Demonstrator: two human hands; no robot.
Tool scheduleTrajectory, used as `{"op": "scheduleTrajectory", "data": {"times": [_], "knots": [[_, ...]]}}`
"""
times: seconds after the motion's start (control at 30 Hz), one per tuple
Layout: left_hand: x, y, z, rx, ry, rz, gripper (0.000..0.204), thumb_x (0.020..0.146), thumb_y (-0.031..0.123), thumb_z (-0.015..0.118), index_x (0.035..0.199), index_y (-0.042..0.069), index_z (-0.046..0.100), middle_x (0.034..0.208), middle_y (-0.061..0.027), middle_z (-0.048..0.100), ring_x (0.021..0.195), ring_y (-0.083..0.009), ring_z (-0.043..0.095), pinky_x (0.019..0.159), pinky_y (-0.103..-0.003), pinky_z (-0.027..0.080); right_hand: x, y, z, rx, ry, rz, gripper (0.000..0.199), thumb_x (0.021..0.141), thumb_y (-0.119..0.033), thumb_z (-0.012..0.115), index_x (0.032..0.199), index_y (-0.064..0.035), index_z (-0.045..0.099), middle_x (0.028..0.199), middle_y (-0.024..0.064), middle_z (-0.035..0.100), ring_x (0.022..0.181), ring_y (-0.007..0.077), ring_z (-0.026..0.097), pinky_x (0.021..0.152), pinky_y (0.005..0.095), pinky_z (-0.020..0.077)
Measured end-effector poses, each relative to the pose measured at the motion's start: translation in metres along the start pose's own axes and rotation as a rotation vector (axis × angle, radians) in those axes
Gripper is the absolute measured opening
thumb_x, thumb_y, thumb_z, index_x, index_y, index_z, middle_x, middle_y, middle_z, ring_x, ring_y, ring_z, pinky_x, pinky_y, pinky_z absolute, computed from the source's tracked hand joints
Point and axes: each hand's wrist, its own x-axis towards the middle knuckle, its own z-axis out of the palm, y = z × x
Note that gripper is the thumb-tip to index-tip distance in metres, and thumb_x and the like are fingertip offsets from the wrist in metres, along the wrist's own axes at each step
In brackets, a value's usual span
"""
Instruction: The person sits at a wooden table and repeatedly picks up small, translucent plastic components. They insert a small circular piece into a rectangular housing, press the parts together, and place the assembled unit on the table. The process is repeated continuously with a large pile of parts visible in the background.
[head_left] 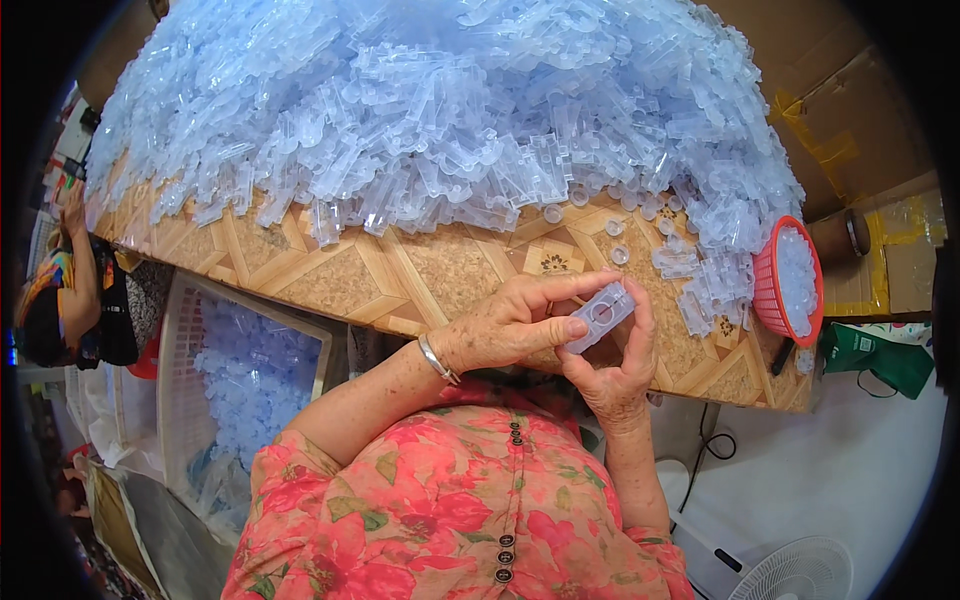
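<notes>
Head view, landmark: the clear plastic piece [600, 315], held just above the near edge of the patterned table [400, 275].
Left hand [510, 325]: closed on the piece from the left; thumb and forefinger are pinched on its upper end.
Right hand [615, 370]: cupped under the piece, fingers curled round its right side.
Round insert: seen at the piece's centre; whether seated fully cannot be told.
Advice: piece is better kept level, pressure applied straight w/ the thumb.
Red basket [770, 300]: right of the piece, filled w/ small clear caps.
Big pile [430, 110]: beyond the piece, covers most of the table.
</notes>
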Motion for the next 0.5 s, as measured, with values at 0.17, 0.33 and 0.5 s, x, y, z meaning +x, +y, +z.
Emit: {"op": "scheduleTrajectory", "data": {"times": [0.17, 0.33, 0.5], "knots": [[-0.0018, 0.0051, 0.0029, -0.081, -0.004, -0.048, 0.058, 0.106, 0.019, 0.062, 0.16, 0.006, 0.043, 0.146, -0.0073, 0.06, 0.132, -0.0155, 0.056, 0.108, -0.032, 0.048, -0.0021, 0.0046, 0.0016, 0.037, 0.015, -0.045, 0.092, 0.074, -0.032, 0.092, 0.146, 0.0011, 0.048, 0.131, 0.0174, 0.061, 0.12, 0.0353, 0.058, 0.099, 0.0457, 0.0511], [-0.0007, 0.003, 0.0022, -0.014, -0.004, -0.016, 0.058, 0.107, 0.02, 0.061, 0.16, 0.006, 0.042, 0.144, -0.0066, 0.062, 0.129, -0.0161, 0.058, 0.106, -0.032, 0.049, -0.0034, 0.0044, 0.0014, 0.008, 0.002, -0.027, 0.091, 0.074, -0.032, 0.092, 0.146, 0.002, 0.048, 0.133, 0.0176, 0.061, 0.119, 0.0357, 0.059, 0.098, 0.046, 0.0512], [-0.0007, 0.0077, 0.0021, 0.224, -0.004, -0.019, 0.06, 0.107, 0.023, 0.06, 0.16, 0.005, 0.04, 0.149, -0.0115, 0.057, 0.136, -0.0201, 0.054, 0.112, -0.035, 0.045, -0.0031, 0.0029, 0.0016, -0.027, 0.002, -0.022, 0.09, 0.076, -0.033, 0.091, 0.146, 0.0021, 0.048, 0.135, 0.0175, 0.061, 0.119, 0.0371, 0.059, 0.1, 0.0476, 0.0499]]}}
